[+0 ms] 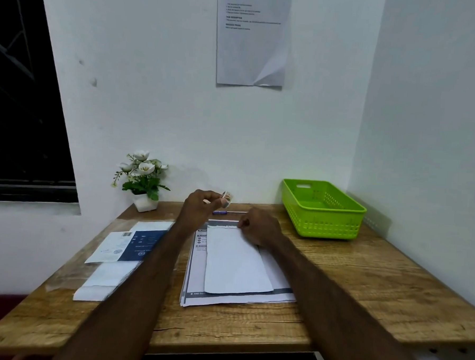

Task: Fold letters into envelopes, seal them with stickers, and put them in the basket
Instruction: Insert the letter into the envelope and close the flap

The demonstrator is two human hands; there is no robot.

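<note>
- The left hand (199,208) is raised just above the far middle of the wooden bench (363,285), fingers curled, pinching a small roll of stickers (226,199) between thumb and fingertips.
- The right hand (258,227) sits a little right of centre, fingers curled in and resting on the top right corner of a white envelope (237,262); whether it pinches the flap edge or only presses on it cannot be told.
- The envelope lies lengthwise, pointing away from the camera, on top of a stack of printed letters (224,299) in the middle of the frame, its far end close to the stack's far edge.
- A bright green plastic basket (325,212) stands at the right rear of the bench, against the corner of the walls, well apart from both hands.
- Left of centre lies a pile of more envelopes (107,277), with a dark blue and white printed one (134,246) on top, partly hidden by the left forearm.
- A pen (223,212) lies on the bench between the two hands, near the back wall.
- A small white pot of white artificial flowers (142,180) stands at the left rear corner.
- A printed sheet (251,43) hangs on the wall at the top centre, its lower right corner creased.
</note>
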